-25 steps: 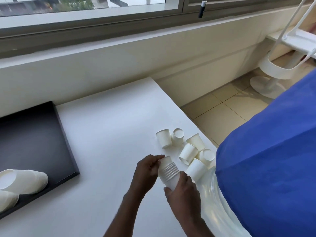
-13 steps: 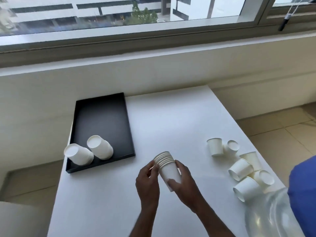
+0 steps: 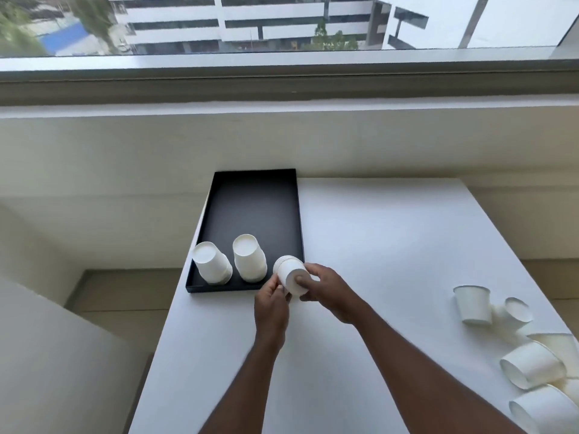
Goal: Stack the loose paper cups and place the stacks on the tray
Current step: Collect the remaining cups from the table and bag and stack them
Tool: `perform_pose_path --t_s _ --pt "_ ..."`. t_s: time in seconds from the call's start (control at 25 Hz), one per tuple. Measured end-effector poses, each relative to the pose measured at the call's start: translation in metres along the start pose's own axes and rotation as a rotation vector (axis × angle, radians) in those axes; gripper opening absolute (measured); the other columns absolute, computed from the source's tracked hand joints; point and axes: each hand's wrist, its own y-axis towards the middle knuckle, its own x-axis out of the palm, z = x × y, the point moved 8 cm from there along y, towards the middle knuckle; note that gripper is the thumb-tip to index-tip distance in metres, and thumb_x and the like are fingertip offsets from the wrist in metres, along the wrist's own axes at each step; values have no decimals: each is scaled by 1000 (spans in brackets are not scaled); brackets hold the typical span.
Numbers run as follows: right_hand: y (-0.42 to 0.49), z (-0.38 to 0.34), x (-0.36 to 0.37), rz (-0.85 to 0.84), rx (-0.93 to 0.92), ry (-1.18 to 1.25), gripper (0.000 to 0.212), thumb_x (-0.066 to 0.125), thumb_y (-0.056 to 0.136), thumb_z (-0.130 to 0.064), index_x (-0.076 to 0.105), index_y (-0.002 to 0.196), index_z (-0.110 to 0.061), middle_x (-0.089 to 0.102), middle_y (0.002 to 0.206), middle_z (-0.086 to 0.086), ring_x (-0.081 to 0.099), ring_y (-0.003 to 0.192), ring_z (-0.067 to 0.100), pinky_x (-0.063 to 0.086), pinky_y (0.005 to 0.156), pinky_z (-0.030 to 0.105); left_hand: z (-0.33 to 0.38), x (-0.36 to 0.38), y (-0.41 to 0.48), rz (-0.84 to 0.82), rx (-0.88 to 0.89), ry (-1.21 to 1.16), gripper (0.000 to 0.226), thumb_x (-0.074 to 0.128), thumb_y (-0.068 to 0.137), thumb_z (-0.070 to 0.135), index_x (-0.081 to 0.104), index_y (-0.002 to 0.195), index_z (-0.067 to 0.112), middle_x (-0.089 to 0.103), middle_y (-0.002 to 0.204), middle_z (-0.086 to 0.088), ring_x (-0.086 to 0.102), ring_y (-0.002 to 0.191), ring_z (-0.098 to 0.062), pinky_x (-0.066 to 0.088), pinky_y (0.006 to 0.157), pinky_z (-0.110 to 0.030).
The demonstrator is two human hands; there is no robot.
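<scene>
1. Left hand and right hand: fingers curled around the cup stack, held tilted at the tray's near right corner.
2. Loose cups: on the surface, well right.

The single view comes from the person's head, above the near end of the table, facing forward and steeply down toward the wall and window beyond. It is close: both forearms enter from the bottom edge, and the left hand and right hand meet on a cup stack mid-frame. The wide lens takes in the black tray and loose cups at the right edge.
</scene>
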Motion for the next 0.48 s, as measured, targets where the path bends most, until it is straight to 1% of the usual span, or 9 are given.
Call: perform_pose_path --t_s 0.08,0.2,0.24,0.28,0.36,0.4,0.44,0.48 --pt "17 -2 -2 40 28 45 32 59 88 -36 66 108 -12 67 111 17 66 97 28 55 87 40 5 6 12 -64 33 33 40 40 93 -1 72 109 16 75 99 -3 66 95 -13 52 88 -30" --pt "34 -6 -8 111 86 44 34 57 91 -34 64 103 -3 68 109 20 67 97 30 57 84 38 4 13 27 -91 43 108 38 40 91 2 70 105 19 71 84 7 62 80 -9 48 79 -29" --pt "39 -4 -8 133 110 29 35 56 92 -34 63 101 -1 68 108 20 68 94 28 57 83 37 1 13 32 -94 37 127 35 41 90 5 69 106 19 71 85 8 63 81 -10 50 79 -31" --pt "45 0 -7 150 138 11 39 56 91 -36 62 100 1 68 106 20 68 90 27 58 82 37 -2 15 34 -103 19 149 34 43 89 9 67 109 20 74 92 6 67 88 -13 53 84 -34" --pt "54 9 -8 198 215 -60 50 57 86 -47 63 95 2 69 101 21 69 86 29 58 81 43 -11 20 39 -126 -33 177 38 46 85 16 62 119 20 74 106 2 68 102 -16 54 93 -40" --pt "56 11 -10 244 252 -106 56 56 81 -53 64 92 1 69 97 19 69 85 30 58 81 46 -17 24 41 -132 -66 189 43 48 82 18 58 124 19 73 109 1 67 104 -16 53 94 -40" --pt "55 11 -13 307 276 -154 60 54 79 -58 64 92 -1 68 95 17 68 87 31 57 82 45 -21 26 41 -122 -96 211 49 48 80 21 54 129 16 72 111 -1 67 104 -17 54 93 -39" --pt "50 6 -15 380 283 -211 63 52 81 -60 63 97 -1 67 98 16 66 91 31 55 83 42 -24 26 40 -97 -113 246 55 49 79 25 49 133 13 71 112 -5 66 104 -20 54 89 -38"
